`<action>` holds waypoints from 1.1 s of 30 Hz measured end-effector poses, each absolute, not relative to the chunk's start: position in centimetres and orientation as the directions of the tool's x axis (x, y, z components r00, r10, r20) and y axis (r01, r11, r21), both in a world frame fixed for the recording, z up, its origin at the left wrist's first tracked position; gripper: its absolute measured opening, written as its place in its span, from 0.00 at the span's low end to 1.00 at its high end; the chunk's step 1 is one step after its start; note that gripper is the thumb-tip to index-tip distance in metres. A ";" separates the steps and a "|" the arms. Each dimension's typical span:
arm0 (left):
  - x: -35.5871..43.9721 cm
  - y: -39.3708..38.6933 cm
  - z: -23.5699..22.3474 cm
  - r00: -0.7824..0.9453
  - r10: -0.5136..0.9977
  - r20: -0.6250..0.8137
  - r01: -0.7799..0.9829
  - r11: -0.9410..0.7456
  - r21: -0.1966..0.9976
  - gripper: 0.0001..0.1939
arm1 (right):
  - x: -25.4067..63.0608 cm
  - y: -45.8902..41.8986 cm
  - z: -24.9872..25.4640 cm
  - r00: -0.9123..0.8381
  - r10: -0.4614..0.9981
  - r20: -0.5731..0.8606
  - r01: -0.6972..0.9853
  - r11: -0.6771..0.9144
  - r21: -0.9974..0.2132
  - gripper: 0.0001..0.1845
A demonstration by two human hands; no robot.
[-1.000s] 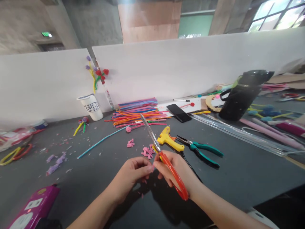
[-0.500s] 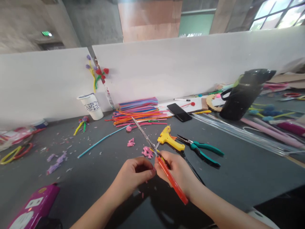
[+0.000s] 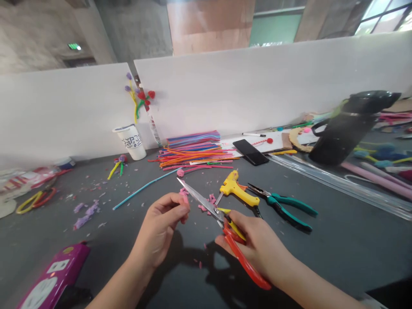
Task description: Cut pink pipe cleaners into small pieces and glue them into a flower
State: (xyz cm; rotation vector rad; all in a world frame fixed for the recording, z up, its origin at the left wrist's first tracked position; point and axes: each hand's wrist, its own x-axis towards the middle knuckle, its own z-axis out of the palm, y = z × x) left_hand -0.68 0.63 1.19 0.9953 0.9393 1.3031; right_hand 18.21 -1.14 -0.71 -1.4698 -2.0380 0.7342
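Observation:
My right hand grips a pair of scissors by the red and yellow handles, with the blades pointing up and left. Between the thumb and fingers of my left hand is a short pink pipe cleaner piece, close to the blade tips. Several cut pink bits lie on the dark table behind the blades, and a few crumbs are scattered between my hands. A yellow glue gun rests just beyond my right hand, beside teal-handled pliers.
Bundled coloured pipe cleaners lie at the back, near a white cup and a black phone. A black jug stands at right. At left are a magenta power strip, purple scraps and another pair of scissors.
My hands have moved apart: the left went up and left, the right shifted right and down with the scissors. The pink piece now shows at my left fingertips. The view has shifted a little left.

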 end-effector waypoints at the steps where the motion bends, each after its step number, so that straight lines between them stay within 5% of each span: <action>1: -0.7 0.6 1.3 0.049 0.999 0.008 -0.337 0.009 0.942 0.02 | 18.2 -1.3 -0.8 -0.276 0.957 0.091 0.702 0.265 -0.662 0.17; 13: -0.1 -0.2 1.3 -0.082 0.994 0.078 -0.395 -0.105 0.912 0.02 | 18.0 -1.9 -1.9 -0.355 0.898 0.260 0.848 0.426 -0.316 0.15; 33: -0.1 -0.4 1.4 -0.096 0.993 0.070 -0.412 -0.103 0.905 0.03 | 17.6 -1.4 -2.1 -0.383 0.840 0.384 0.879 0.460 -0.129 0.20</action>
